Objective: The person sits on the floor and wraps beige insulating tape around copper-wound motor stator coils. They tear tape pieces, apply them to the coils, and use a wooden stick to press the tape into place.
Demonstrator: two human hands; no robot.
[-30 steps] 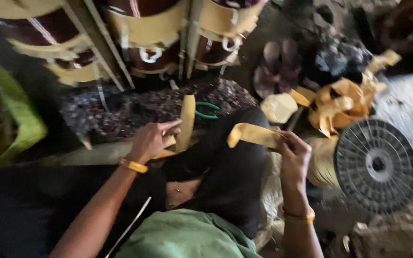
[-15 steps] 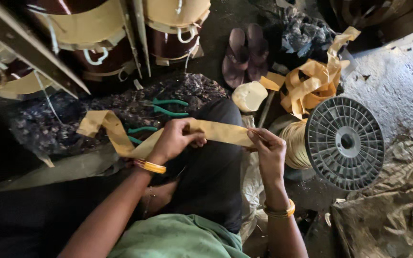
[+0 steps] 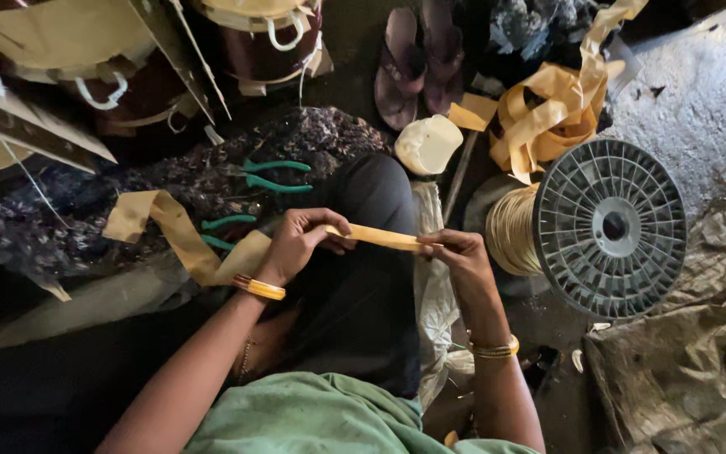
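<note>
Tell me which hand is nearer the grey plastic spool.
Right. The right hand pinches the tan strip's end just left of the grey spool; the left hand holds the strip farther left, over the lap.

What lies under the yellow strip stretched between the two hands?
Under the yellow strip, held by the left hand and right hand, is the person's dark-clothed leg. What lies beneath the leg is covered. The strip's tail trails left over patterned cloth.

We see a grey plastic spool [image 3: 611, 229] at the floor's right edge, a tangle of yellow tape scraps [image 3: 548, 109] above it, dark sandals [image 3: 418, 55] and green-handled pliers [image 3: 266, 176] leftward.
</note>
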